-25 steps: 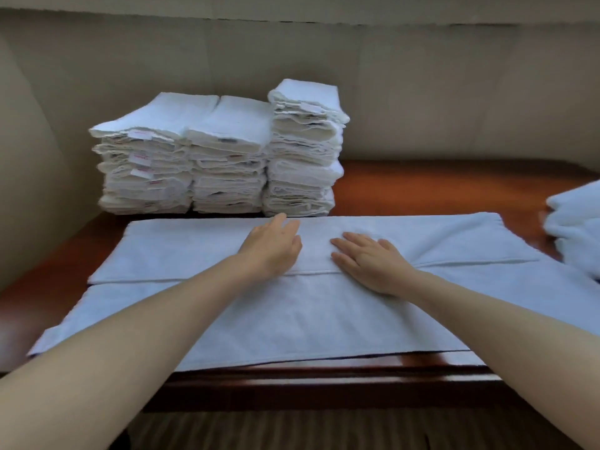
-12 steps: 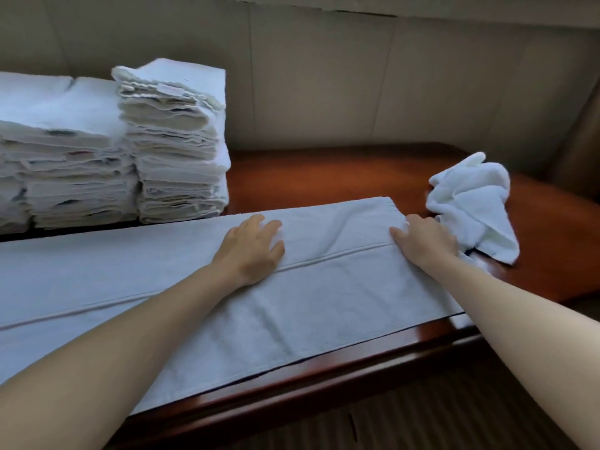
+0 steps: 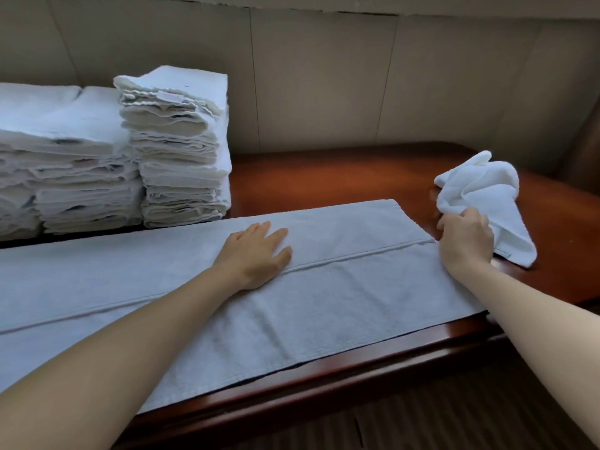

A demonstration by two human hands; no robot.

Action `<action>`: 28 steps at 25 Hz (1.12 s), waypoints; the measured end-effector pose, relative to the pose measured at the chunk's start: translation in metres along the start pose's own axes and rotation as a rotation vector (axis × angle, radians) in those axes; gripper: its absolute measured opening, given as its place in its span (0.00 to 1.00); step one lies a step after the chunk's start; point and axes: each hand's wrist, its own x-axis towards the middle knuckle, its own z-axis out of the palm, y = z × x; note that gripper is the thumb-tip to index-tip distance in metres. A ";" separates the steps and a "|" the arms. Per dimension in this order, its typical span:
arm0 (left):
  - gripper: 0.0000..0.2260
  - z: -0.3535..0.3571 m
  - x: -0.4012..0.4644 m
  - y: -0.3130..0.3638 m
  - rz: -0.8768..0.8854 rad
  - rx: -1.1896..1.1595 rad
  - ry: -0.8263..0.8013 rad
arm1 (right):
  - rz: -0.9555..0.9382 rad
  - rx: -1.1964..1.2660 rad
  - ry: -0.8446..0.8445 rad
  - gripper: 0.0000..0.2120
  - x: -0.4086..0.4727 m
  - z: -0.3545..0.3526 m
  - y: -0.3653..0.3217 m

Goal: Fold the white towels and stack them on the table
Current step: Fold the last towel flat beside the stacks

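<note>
Towel [image 3: 324, 303] lies half-folded along the table [image 3: 324, 177], pinned by your flat, spread left hand [image 3: 256, 254] at centre so it won't slide; your right hand [image 3: 464, 241], at 3 o'clock, curls onto its end. Finished stacks [image 3: 175, 147] wait at 10 o'clock.

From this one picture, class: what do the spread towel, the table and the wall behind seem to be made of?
Spread towel: looks like white cotton terry, matte, with a nubby pile and a stitched band. Table: apparently reddish wood or veneer, varnished; it gives glossy reflections. Wall: beige matte panels with seams, material unclear.
</note>
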 end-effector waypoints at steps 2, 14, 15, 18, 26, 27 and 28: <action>0.34 -0.002 -0.005 0.005 0.021 -0.027 0.111 | -0.187 -0.041 0.043 0.14 -0.015 -0.004 -0.027; 0.27 -0.034 -0.138 -0.169 -0.388 0.044 -0.180 | -1.169 0.137 -0.507 0.23 -0.175 -0.039 -0.226; 0.27 -0.039 -0.159 -0.191 -0.472 0.034 -0.197 | -1.225 0.145 -0.505 0.23 -0.187 -0.043 -0.233; 0.24 -0.056 -0.207 -0.228 -0.636 0.110 -0.190 | -1.460 0.209 -0.499 0.23 -0.219 -0.055 -0.250; 0.09 -0.082 -0.265 -0.140 -0.019 -0.085 -0.213 | -1.710 0.262 -0.487 0.28 -0.266 -0.075 -0.273; 0.10 -0.084 -0.267 -0.137 -0.031 -0.076 -0.236 | -1.716 0.296 -0.499 0.24 -0.267 -0.074 -0.273; 0.12 -0.087 -0.270 -0.135 -0.037 -0.056 -0.251 | -1.722 0.329 -0.497 0.20 -0.269 -0.073 -0.272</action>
